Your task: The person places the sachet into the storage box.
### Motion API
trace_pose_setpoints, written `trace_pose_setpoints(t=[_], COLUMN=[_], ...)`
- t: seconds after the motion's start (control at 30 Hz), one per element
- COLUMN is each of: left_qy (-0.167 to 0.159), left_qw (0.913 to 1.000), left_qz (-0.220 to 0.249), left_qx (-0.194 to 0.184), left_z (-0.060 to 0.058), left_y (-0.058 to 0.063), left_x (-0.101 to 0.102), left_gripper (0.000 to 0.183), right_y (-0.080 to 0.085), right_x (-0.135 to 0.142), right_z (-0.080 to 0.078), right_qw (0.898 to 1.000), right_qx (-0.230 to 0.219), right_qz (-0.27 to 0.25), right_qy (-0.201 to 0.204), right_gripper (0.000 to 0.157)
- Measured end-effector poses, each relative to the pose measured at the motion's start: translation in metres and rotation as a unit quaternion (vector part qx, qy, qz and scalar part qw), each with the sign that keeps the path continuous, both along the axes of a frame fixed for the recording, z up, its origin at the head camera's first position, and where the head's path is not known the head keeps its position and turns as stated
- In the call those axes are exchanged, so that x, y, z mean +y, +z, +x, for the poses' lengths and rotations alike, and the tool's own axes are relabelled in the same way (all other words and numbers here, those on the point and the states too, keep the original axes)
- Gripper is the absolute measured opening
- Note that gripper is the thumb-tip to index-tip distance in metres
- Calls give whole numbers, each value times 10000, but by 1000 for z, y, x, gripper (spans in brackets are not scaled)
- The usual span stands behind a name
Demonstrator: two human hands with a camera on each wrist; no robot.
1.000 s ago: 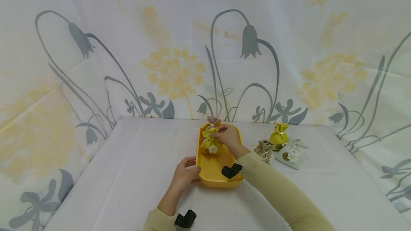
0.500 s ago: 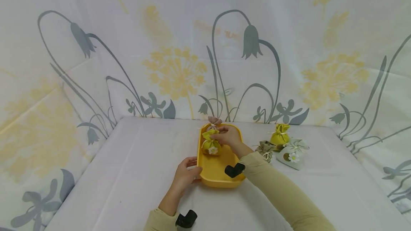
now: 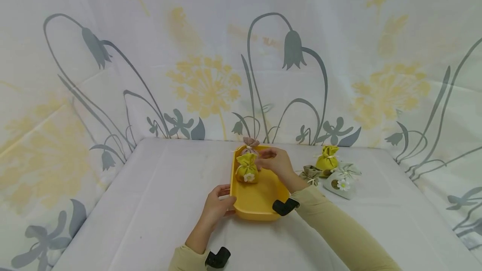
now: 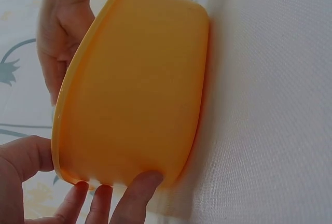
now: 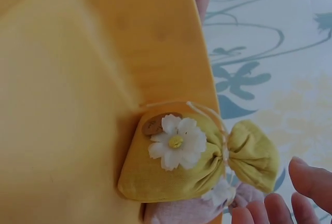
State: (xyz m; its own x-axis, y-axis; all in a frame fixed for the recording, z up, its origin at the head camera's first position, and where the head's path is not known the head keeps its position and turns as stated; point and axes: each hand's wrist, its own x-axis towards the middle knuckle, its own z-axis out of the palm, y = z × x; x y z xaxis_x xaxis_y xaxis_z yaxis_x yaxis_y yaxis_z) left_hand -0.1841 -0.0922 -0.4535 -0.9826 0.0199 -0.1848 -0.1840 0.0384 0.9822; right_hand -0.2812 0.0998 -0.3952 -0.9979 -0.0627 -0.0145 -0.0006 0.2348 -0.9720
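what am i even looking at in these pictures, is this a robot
No robot: a person works with two bare hands. The wide view comes from a head-worn camera; the two close ones, from a camera on each wrist. On the white table a yellow tray holds a yellow bag and, behind it, a pink bag. To its right sit another yellow bag, a brown bag and a grey bag. The left grip holds the tray's side; the right grip holds nothing.
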Motion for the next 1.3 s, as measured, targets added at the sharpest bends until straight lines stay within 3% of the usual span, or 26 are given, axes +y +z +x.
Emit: trace_pose_setpoints(t=[0.17, 0.27, 0.37, 0.53, 0.97, 1.3], left_qy=[12, 5, -12, 3, 21, 52], left_qw=[10000, 10000, 10000, 10000, 10000, 10000], left_qz=[-48, -48, -5, -32, -67, -76], left_qx=[2, -9, -10, -35, 43, -13], left_z=[0, 5, 6, 0, 0, -2], left_y=[-1, 11, 12, -1, -1, -3], left_x=[0, 1, 1, 0, 0, 1], left_gripper=[50, 50, 50, 50, 50, 48], right_y=[2, 5, 6, 4, 0, -3], right_x=[7, 10, 12, 20, 40, 51], right_z=[12, 20, 27, 39, 67, 88], right_qw=[10000, 9999, 9999, 10000, 9998, 9991], right_qx=[62, 15, -74, -12, -96, 85], right_qz=[17, -23, -16, 30, 35, 248], right_qy=[71, 116, 145, 51, -163, -324], right_gripper=[33, 36, 36, 31, 31, 29])
